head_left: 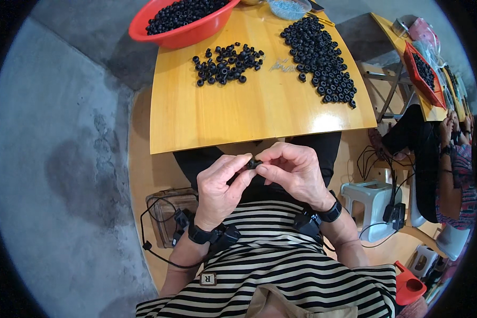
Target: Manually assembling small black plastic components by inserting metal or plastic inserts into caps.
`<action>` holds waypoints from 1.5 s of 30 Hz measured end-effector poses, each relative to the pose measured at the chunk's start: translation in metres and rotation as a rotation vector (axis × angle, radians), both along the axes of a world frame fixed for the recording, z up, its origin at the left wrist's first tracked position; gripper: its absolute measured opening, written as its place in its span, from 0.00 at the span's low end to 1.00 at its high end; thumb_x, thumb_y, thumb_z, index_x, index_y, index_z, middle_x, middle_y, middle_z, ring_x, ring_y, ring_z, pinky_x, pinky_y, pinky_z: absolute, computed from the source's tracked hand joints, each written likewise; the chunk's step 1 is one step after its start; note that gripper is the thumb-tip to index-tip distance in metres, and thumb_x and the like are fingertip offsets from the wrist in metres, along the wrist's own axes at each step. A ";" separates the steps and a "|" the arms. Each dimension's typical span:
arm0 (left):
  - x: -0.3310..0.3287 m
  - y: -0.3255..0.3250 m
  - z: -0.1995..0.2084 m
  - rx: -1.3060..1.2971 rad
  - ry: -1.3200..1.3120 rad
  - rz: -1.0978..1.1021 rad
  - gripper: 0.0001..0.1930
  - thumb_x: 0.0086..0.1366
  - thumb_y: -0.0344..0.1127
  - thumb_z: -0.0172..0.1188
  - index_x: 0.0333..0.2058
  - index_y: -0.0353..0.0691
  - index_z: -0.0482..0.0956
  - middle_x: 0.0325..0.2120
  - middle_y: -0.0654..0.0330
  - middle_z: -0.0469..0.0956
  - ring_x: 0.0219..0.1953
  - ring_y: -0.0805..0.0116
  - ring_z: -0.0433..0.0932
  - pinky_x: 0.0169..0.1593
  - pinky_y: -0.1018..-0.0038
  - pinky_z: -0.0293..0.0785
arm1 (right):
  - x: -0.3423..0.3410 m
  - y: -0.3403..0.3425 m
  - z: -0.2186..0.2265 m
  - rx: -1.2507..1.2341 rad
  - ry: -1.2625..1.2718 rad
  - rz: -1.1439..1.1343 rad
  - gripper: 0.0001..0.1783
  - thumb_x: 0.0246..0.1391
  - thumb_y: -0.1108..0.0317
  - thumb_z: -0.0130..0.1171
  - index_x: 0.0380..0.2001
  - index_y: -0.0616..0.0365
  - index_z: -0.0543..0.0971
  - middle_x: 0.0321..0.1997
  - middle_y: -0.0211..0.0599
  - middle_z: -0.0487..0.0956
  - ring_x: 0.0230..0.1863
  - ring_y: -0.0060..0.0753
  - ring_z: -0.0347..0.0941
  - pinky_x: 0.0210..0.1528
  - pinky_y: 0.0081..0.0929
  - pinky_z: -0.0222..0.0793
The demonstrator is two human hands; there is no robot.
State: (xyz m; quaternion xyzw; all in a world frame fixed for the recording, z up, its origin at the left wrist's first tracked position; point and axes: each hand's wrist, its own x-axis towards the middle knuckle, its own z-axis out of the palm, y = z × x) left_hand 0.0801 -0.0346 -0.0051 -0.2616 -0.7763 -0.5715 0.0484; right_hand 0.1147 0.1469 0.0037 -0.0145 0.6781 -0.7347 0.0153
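Just off the table's near edge, my left hand (220, 185) and my right hand (298, 170) meet fingertip to fingertip. Pinched between them is a small black part (253, 164), which both hands grip; the fingers cover most of it, so its exact kind is unclear. On the yellow wooden table (212, 119) lies a loose group of small black ring-shaped parts (222, 70). A larger spread of similar black parts with hollow centres (323, 63) covers the right side. Between the two groups sit some thin clear pieces (282, 66), too small to name.
A red basin (185, 38) heaped with black parts stands at the far left. At the back are a clear bowl (289, 9) of pale blue bits and a yellow tool (323, 21). To the right are a white stool (370, 204), cables and another person's arm (449, 175) beside a second table.
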 end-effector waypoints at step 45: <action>0.008 -0.005 -0.013 0.483 -0.564 -0.239 0.15 0.60 0.22 0.65 0.46 0.28 0.81 0.37 0.51 0.83 0.38 0.68 0.83 0.45 0.73 0.80 | 0.011 0.003 0.001 -0.119 0.199 -0.018 0.08 0.55 0.77 0.65 0.39 0.64 0.82 0.36 0.40 0.80 0.38 0.27 0.80 0.40 0.22 0.78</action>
